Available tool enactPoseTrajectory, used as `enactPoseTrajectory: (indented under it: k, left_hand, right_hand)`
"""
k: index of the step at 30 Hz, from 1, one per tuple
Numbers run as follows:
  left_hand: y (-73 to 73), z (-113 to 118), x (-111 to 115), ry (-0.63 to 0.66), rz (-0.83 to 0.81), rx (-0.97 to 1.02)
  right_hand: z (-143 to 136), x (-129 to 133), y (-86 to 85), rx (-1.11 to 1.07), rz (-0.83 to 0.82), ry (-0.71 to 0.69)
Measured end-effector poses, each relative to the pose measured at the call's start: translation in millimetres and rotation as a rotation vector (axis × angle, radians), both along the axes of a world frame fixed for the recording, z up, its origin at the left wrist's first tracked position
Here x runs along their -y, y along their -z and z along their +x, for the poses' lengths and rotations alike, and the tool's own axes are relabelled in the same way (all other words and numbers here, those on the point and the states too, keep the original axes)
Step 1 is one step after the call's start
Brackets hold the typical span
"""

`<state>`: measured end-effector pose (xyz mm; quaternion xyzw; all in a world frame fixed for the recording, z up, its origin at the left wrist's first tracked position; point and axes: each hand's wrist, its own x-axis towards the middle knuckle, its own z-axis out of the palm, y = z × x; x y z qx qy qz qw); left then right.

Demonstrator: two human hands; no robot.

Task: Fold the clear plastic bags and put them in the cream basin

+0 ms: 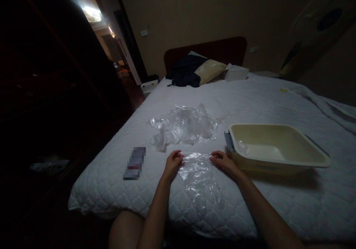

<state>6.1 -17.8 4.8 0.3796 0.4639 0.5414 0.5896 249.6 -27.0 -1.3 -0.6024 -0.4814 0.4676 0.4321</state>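
A clear plastic bag [198,175] is stretched out over the near part of the bed, its lower end trailing toward me. My left hand [174,163] pinches its far left corner, and my right hand [222,162] pinches the far right corner. Just beyond both hands lies a crumpled heap of clear plastic bags [185,125]. To the right of my right hand stands a cream plastic bin [278,163] with grey side handles; the part of its inside that shows holds nothing.
The white quilted bed [105,182] carries everything. A blurred-out flat object [135,163] lies left of my left hand. Toward the headboard [230,49] are dark cloth [186,71], a beige pillow [211,70] and a white box [236,73]. A fan [329,19] stands at right.
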Motion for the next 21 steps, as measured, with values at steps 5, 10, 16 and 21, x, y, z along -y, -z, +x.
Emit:
enactPoseTrajectory:
  k: [5,10,16,21]
  left_hand:
    - [-0.8,-1,1,0.028,-0.015,0.030]
    - [2.0,-3,1,0.084,-0.040,0.022]
    - [5.7,-6,-1,0.118,0.010,0.047]
    - [12.9,-6,-4,0.117,0.025,-0.008]
  right_hand:
    - [3,-3,9.3,0.007,0.062,-0.046]
    - [0,-7,12.1,-0.002,0.158,-0.013]
    - [0,-7,12.9,-0.044,0.193,0.069]
    - [0,-7,14.0,-0.069,0.169,0.077]
